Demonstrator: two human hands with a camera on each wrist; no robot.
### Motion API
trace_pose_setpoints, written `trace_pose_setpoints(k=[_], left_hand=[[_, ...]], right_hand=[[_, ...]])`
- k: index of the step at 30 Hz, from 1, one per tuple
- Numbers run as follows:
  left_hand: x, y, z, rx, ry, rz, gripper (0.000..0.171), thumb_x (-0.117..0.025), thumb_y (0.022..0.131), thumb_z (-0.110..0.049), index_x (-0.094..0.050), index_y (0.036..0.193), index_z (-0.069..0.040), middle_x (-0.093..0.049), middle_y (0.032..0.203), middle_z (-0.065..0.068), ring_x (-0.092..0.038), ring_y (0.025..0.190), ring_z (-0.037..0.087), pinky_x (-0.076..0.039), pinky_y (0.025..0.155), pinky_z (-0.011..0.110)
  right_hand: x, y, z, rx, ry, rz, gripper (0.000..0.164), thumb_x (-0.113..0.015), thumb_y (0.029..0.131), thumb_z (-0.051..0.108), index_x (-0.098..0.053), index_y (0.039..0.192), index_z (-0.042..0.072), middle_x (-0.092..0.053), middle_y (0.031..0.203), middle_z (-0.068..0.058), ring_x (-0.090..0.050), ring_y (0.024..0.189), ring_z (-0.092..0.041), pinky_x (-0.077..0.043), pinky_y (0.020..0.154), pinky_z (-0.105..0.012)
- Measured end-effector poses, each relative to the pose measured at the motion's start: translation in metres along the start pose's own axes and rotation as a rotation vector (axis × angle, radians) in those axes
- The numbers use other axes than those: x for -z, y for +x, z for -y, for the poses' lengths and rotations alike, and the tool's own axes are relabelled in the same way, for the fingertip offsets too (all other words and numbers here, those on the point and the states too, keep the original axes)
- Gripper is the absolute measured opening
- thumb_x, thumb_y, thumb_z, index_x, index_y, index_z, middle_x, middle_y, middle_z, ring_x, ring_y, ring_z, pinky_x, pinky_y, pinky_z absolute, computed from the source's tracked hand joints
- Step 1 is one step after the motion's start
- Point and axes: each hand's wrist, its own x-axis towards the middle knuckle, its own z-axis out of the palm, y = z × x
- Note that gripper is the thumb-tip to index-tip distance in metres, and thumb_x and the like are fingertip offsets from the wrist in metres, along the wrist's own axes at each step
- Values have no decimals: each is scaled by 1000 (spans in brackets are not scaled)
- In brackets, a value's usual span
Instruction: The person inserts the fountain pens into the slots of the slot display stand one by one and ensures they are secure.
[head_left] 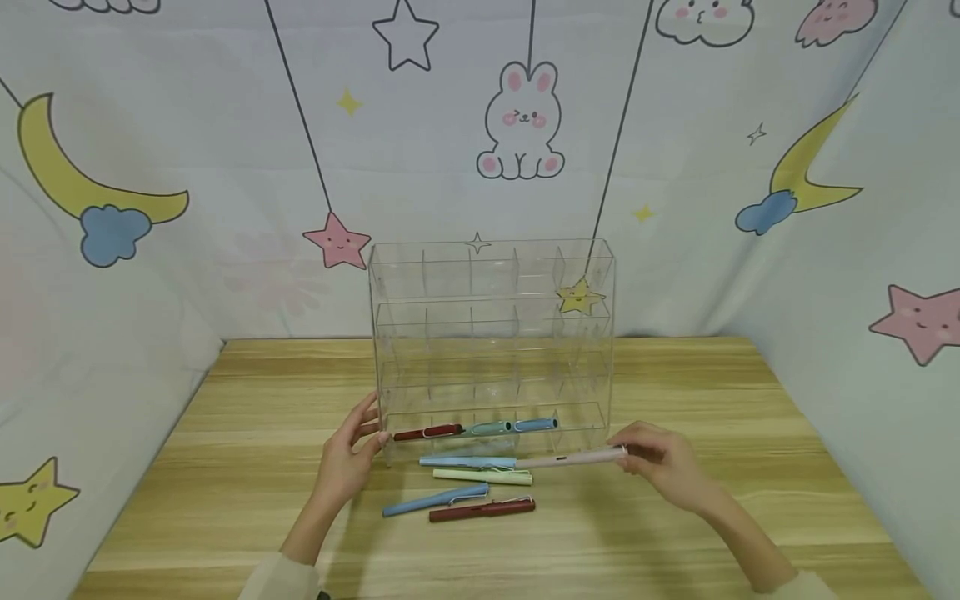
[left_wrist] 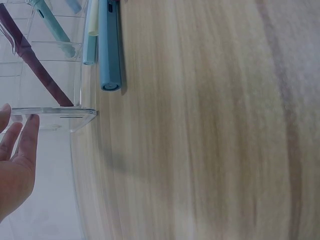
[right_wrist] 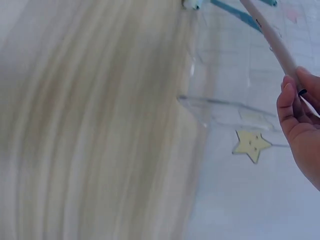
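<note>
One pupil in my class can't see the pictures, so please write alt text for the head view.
A person's right hand pinches one end of a pale pen in front of a clear tiered rack, while the left hand holds the rack's side. Three pens lie in its bottom tier; four other pens lie on the wooden table.

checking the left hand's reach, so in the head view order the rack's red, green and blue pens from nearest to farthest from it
From the left hand:
1. Red pen, at the left of the rack's bottom tier
2. Green pen, in the middle
3. Blue pen, farthest right of the three
</note>
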Motion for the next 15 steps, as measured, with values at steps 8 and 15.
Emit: trace_pose_setpoints(k=[8,15], left_hand=[[0,0,0,8,1,-1,60,-59,84,7,-37,138,-5,-54,117,23,-56,103,37,-53,76,37],[0,0,0,16,-6,1,60,-59,84,8,-36,138,-6,-54,118,23,-56,104,37,-53,76,35]], right_hand=[[30,2,7,-76,-258,-139,19,-64,78,-11,-66,95,-3,-60,83,-5,-50,56,-11,-43,44,-21],[23,9,2,-97,-350,-176,21,-67,76,-10,-67,94,-1,-61,85,-7,-47,60,-5,-42,47,-20]])
